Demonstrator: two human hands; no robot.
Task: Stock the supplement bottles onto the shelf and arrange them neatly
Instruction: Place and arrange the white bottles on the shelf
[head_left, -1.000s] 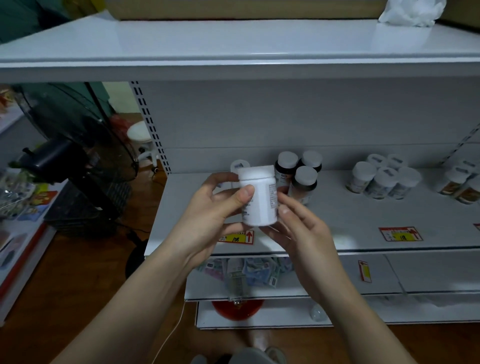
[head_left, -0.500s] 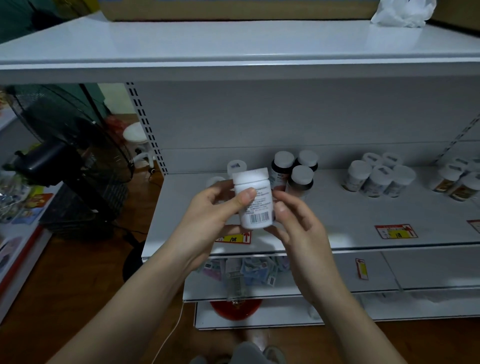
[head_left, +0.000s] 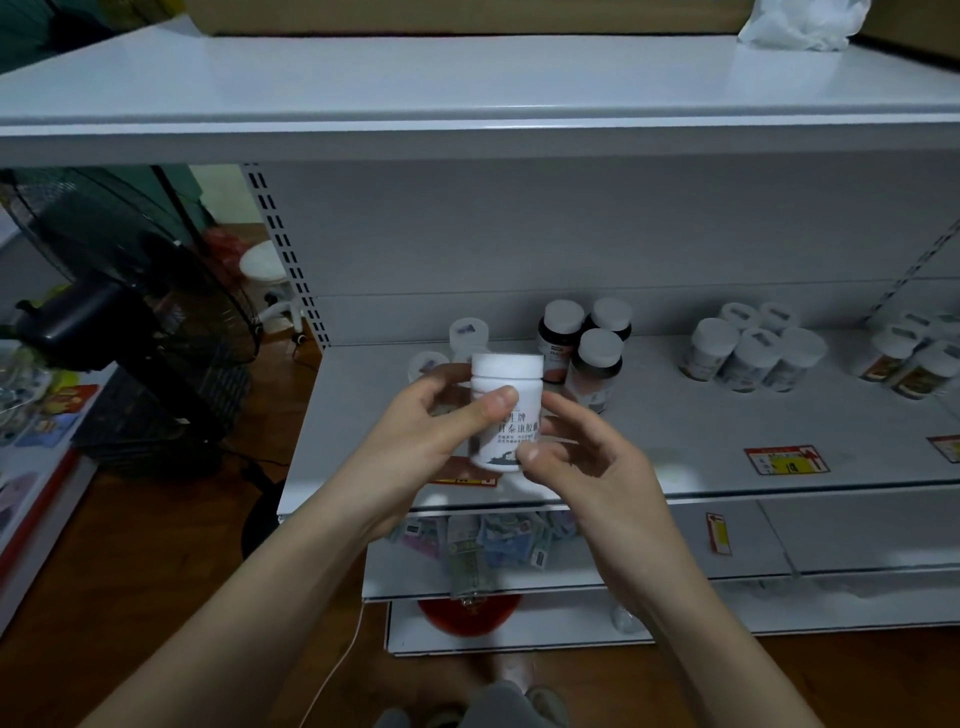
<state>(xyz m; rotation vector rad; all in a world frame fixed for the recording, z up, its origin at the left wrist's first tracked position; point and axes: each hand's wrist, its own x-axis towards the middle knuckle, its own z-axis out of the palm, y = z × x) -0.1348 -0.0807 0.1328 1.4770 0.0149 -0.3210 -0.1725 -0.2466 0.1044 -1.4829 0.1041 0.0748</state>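
Hands, left and right, grip clamped on smooth white cylindrical bottle

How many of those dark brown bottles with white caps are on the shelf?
3, clustered at the back of the shelf, just behind the white bottle in the person's hands: one at back left, one at back right, one in front. More could be hidden behind them.

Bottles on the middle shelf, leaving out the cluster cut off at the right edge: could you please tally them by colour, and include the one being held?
Dark bottles: 3
Standing white bottles: 7
Held white bottle: 1
Total: 11
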